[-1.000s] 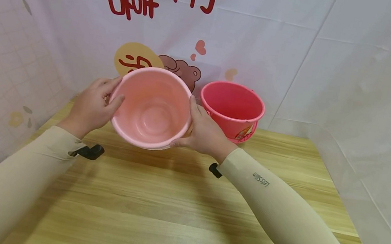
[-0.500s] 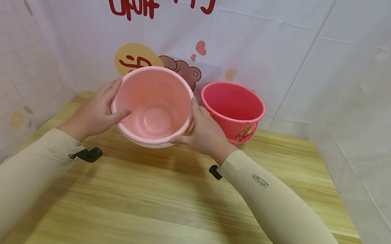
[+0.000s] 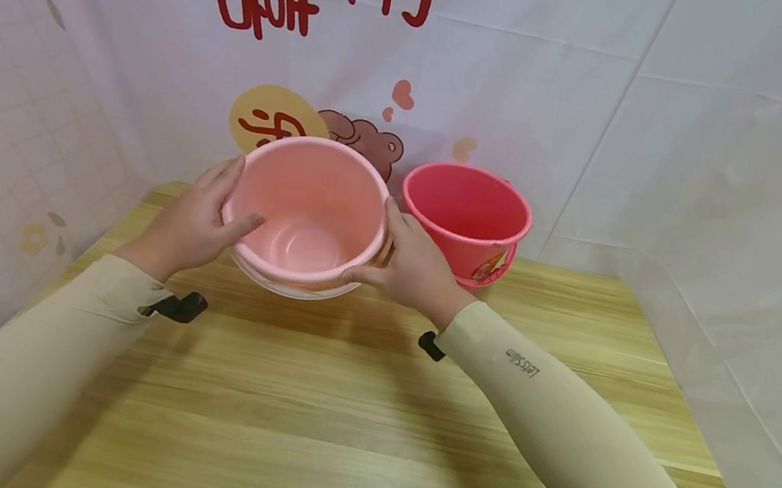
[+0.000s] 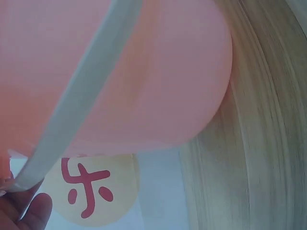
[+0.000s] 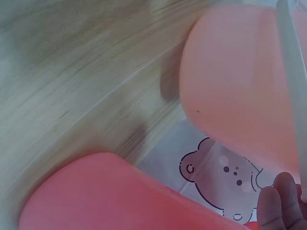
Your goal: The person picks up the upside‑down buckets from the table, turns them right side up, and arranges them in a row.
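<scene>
A pale pink bucket point(image 3: 308, 211) faces me with its mouth tipped toward the head camera. My left hand point(image 3: 195, 221) grips its left rim, thumb over the inside and fingers outside. On the opposite side my right hand point(image 3: 418, 263) holds the rim, with the thumb along the front edge. A whitish bail handle point(image 3: 300, 294) shows below the front rim; in the left wrist view the handle point(image 4: 81, 100) crosses the bucket wall point(image 4: 177, 81). In the right wrist view, fingertips point(image 5: 271, 208) show by the handle point(image 5: 293, 91). Whether the base touches the table cannot be told.
A deeper pink bucket point(image 3: 465, 204) with a sticker and side handle stands upright at the back, right of the held one. Both are over a wood-grain table point(image 3: 334, 421). White printed cloth point(image 3: 521, 86) hangs behind and along both sides.
The pale bucket's mouth has turned a little more upward, and its handle has come into view below the rim. My left thumb reaches further inside. The other bucket stays put.
</scene>
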`<state>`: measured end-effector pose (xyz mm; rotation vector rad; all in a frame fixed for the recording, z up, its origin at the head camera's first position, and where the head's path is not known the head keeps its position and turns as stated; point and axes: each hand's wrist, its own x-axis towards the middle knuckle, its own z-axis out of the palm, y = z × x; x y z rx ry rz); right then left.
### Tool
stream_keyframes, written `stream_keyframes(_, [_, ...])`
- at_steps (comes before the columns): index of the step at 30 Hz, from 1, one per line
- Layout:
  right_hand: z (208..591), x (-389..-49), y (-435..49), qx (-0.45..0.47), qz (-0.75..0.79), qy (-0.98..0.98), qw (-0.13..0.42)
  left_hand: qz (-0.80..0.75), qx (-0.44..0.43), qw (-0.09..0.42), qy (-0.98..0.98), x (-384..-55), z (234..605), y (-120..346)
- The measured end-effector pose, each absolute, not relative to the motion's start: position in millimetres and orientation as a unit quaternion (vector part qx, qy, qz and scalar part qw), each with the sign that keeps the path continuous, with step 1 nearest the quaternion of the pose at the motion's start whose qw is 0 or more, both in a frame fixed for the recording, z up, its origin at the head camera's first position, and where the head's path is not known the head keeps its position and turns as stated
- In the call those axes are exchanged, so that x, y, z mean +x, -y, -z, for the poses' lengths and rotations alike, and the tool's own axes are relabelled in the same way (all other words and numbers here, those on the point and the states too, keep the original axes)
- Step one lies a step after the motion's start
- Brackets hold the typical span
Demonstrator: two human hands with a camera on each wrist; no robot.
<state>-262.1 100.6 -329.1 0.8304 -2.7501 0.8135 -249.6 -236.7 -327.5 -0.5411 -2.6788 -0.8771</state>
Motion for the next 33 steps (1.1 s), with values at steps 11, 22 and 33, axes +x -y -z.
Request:
stream_keyframes(11, [323.4,-261.3,-103.3,0.264,-0.266,0.925,0.064,0.326,-0.233,0.060,0.914,-246.5,323.3,248.8])
stream_keyframes(22, [322.0,-260.7,-103.7,0.260,-0.259,0.929,0.055,0.295,-0.196,0.034,0.935,-244.2,319.7,245.7])
stream_keyframes(33, [323.8,-251.7,-94.1,0.260,-0.279,0.920,0.086,0.261,-0.156,0.031,0.952,-243.9,317.4,241.3])
